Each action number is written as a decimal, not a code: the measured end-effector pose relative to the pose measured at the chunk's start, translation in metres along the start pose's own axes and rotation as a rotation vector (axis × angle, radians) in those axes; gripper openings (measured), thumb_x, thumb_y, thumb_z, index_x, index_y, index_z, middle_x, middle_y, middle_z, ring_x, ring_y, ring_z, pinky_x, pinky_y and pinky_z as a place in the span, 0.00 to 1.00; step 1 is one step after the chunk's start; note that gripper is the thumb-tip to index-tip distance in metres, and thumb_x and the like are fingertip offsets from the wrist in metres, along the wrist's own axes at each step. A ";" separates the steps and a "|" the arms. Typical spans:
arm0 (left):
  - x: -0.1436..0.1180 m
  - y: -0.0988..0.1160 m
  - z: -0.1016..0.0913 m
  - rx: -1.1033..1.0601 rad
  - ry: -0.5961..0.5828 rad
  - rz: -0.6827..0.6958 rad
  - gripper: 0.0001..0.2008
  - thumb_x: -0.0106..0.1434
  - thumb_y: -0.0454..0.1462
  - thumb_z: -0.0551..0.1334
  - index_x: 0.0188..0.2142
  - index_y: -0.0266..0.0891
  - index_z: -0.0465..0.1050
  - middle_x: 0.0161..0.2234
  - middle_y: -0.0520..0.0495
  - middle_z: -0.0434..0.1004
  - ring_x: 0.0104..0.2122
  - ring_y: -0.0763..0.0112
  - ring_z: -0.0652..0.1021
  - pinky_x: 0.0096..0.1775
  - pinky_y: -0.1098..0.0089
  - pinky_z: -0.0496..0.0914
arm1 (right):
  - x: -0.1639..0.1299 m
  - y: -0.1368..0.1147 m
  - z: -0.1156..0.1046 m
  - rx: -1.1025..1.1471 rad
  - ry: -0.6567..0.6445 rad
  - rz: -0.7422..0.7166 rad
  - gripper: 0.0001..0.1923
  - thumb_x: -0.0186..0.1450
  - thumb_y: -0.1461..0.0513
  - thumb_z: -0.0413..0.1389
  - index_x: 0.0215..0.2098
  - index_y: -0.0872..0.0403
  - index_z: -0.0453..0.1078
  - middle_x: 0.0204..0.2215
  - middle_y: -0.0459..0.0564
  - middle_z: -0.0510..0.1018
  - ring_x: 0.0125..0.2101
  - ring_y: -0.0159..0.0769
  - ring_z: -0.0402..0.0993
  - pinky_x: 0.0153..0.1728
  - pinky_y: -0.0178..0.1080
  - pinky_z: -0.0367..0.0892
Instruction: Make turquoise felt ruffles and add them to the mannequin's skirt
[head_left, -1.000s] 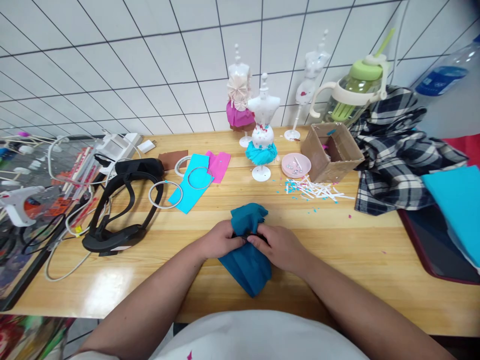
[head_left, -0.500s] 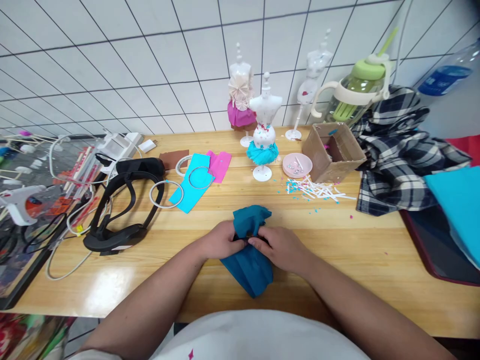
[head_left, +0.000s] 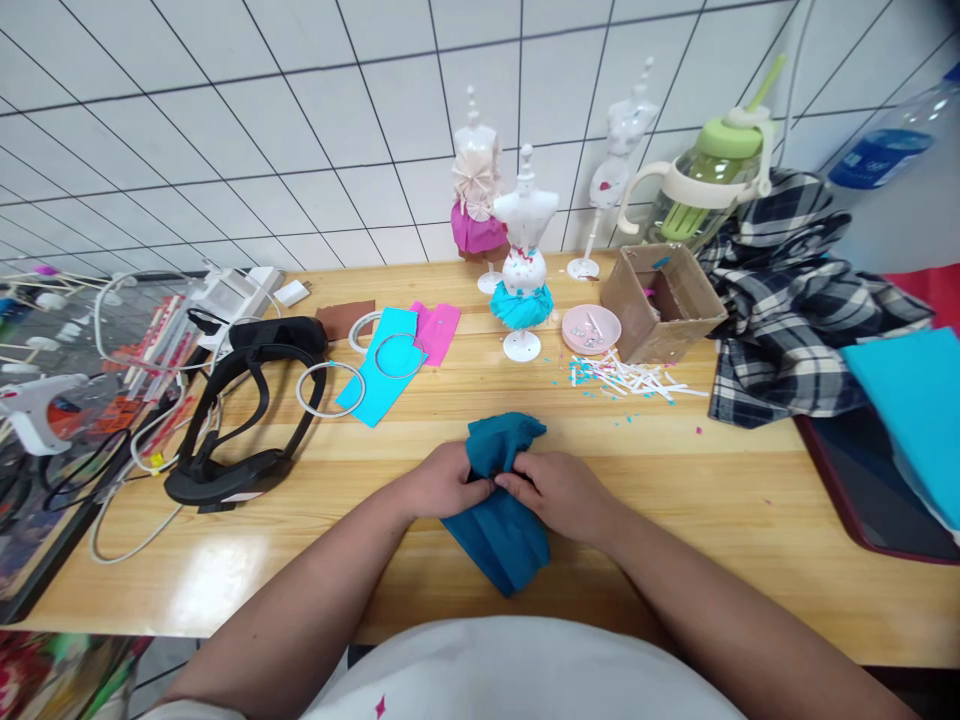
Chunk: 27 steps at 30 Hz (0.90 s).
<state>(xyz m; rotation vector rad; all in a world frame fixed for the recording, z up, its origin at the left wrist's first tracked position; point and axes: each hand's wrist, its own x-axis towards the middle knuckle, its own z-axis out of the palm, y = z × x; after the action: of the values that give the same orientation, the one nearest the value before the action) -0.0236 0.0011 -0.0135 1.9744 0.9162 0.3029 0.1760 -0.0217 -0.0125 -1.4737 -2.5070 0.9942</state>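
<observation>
Dark teal fabric (head_left: pixel 504 550) is bunched between my two hands, low over the wooden table near its front edge. My left hand (head_left: pixel 448 482) is closed on the gathered middle of the fabric from the left. From the right, my right hand (head_left: pixel 561 492) pinches the same spot, the thumbs nearly meeting. A short ruffled part sticks up beyond my fingers, and a longer folded part hangs toward me. Something small and dark shows at the pinch, too small to make out. Beyond my hands stands a white mini dress form (head_left: pixel 526 215) with a bright blue ruffled skirt.
Behind are two more dress forms (head_left: pixel 476 180), a pink dish (head_left: pixel 591 329), a cardboard box (head_left: pixel 661 315) and white paper strips (head_left: pixel 637 378). Leftward lie blue fabric (head_left: pixel 375 395), metal rings (head_left: pixel 331 411), a black headset (head_left: pixel 225 485) and a glue gun (head_left: pixel 45 410). Plaid cloth (head_left: pixel 780 370) lies right.
The view has shifted slightly. Both hands keep their hold on the teal fabric with hardly any movement, and its lower right part spreads slightly to the right.
</observation>
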 end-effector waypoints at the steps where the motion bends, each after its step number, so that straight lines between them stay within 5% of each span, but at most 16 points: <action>1: 0.000 0.000 0.000 0.008 0.000 -0.007 0.15 0.57 0.35 0.58 0.45 0.39 0.72 0.42 0.49 0.80 0.43 0.61 0.76 0.48 0.65 0.70 | 0.000 0.000 0.000 0.002 -0.001 0.000 0.21 0.71 0.50 0.43 0.33 0.53 0.70 0.29 0.49 0.78 0.30 0.35 0.73 0.26 0.36 0.51; 7: 0.000 0.001 0.000 0.031 -0.016 -0.007 0.12 0.56 0.34 0.58 0.40 0.38 0.73 0.40 0.49 0.80 0.41 0.62 0.77 0.46 0.65 0.70 | -0.002 0.003 -0.002 0.042 -0.001 -0.020 0.22 0.71 0.49 0.42 0.32 0.53 0.68 0.28 0.48 0.77 0.30 0.35 0.72 0.26 0.35 0.51; 18: 0.000 -0.004 0.002 -0.037 0.003 0.041 0.22 0.57 0.34 0.60 0.53 0.41 0.69 0.54 0.47 0.74 0.50 0.59 0.75 0.54 0.62 0.67 | -0.004 0.003 -0.005 0.069 -0.003 -0.032 0.18 0.71 0.51 0.44 0.36 0.53 0.68 0.31 0.49 0.78 0.33 0.36 0.73 0.28 0.35 0.53; 27: 0.003 -0.007 0.007 0.013 0.044 0.033 0.21 0.58 0.35 0.61 0.52 0.40 0.68 0.54 0.43 0.73 0.53 0.57 0.73 0.56 0.59 0.65 | -0.004 -0.003 0.003 0.014 0.076 -0.026 0.17 0.71 0.51 0.43 0.40 0.53 0.67 0.34 0.50 0.79 0.34 0.38 0.75 0.29 0.36 0.54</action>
<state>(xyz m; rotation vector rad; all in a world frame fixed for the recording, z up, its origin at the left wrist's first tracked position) -0.0209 0.0008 -0.0232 2.0034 0.9165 0.3614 0.1746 -0.0273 -0.0125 -1.4425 -2.4556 0.9307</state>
